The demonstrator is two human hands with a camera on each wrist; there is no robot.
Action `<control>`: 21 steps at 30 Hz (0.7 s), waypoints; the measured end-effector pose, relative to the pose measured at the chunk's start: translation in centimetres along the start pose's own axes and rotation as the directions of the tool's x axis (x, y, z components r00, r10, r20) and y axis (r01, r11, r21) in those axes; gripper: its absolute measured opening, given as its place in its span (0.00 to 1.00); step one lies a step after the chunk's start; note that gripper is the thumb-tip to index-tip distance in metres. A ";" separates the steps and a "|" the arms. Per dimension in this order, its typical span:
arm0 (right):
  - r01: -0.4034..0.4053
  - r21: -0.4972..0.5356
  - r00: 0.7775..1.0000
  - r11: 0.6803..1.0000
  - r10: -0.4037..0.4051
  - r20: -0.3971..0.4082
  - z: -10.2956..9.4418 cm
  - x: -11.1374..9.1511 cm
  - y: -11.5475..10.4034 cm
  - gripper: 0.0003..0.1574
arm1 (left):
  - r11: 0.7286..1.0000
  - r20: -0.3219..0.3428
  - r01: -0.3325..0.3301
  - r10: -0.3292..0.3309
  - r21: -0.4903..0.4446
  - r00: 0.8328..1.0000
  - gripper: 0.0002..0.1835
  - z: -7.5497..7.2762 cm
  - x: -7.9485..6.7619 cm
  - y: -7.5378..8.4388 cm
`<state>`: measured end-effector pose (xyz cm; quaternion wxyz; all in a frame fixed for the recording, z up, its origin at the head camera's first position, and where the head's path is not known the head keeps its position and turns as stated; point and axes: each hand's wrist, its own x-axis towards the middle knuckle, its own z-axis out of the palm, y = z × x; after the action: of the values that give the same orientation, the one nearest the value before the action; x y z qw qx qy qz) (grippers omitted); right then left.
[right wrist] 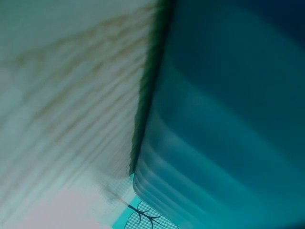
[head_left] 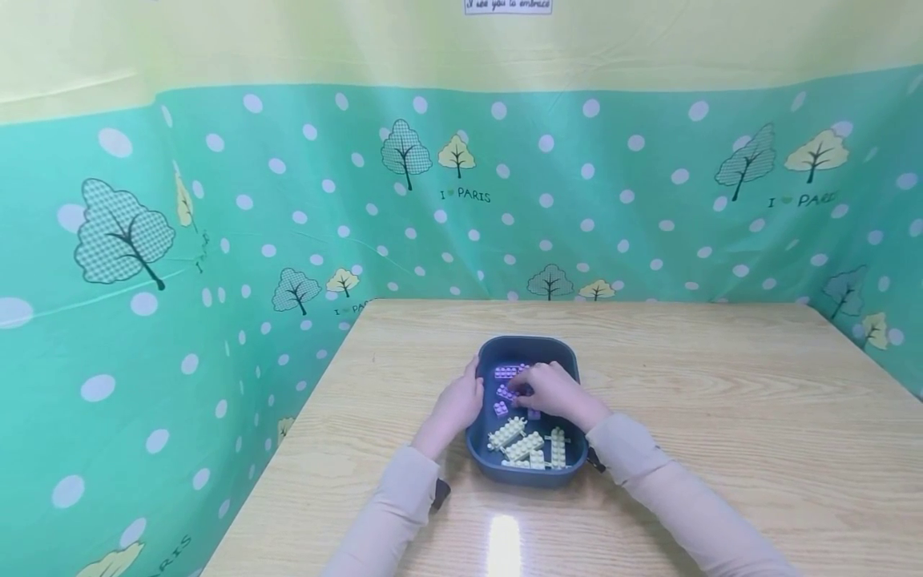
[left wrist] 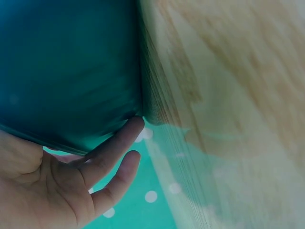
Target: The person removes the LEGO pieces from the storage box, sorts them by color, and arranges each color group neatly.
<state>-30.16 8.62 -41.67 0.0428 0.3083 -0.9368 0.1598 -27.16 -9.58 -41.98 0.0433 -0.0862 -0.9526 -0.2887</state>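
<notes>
A dark blue plastic box (head_left: pixel 527 478) stands on the table, with purple and pale building bricks inside. My left hand (head_left: pixel 460 401) holds the box's left side, its fingers along the outer wall; the left wrist view shows a fingertip (left wrist: pixel 136 126) against that wall. My right hand (head_left: pixel 554 389) reaches in over the right rim. Its bent thumb and fingers pinch the right end of a purple brick (head_left: pixel 505 393), partly hidden by the fingertips. Another purple brick (head_left: pixel 501 409) lies beside it. Only the box's wall (right wrist: pixel 224 143) fills the right wrist view; the hand is out of sight there.
Pale bricks (head_left: pixel 524 445) lie in the near end of the box, and a long purple brick (head_left: pixel 506 372) near the far end. Under the box is a wooden table (head_left: pixel 721 401). A green dotted curtain (head_left: pixel 519 216) hangs behind and along the sides.
</notes>
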 end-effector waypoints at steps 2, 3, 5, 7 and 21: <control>0.002 -0.012 1.000 1.000 -0.002 0.002 0.0 0.0 0.0 0.14 | 1.000 -0.001 0.001 -0.001 0.000 1.000 0.27 0.1 0.1 0.0; -0.003 -0.014 1.000 1.000 0.003 0.001 0.0 0.0 0.0 0.13 | 1.000 0.000 0.001 -0.001 -0.003 1.000 0.27 0.1 0.1 -0.1; -0.015 -0.019 1.000 1.000 0.015 0.005 0.0 0.0 0.0 0.12 | 1.000 -0.004 -0.004 0.004 -0.011 1.000 0.27 0.1 0.1 -0.1; -0.025 -0.022 1.000 0.999 0.025 0.012 0.1 0.0 -0.1 0.12 | 1.000 -0.019 -0.027 0.027 -0.002 0.999 0.27 0.6 0.3 -0.6; -0.061 -0.049 0.998 0.997 0.062 0.015 -0.1 0.1 -0.2 0.13 | 1.000 -0.003 0.011 -0.011 0.007 1.000 0.27 0.1 0.0 -0.1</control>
<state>-30.13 8.42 -41.54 0.0378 0.2797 -0.9497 0.1356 -27.19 -9.56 -42.10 0.0432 -0.0804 -0.9539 -0.2858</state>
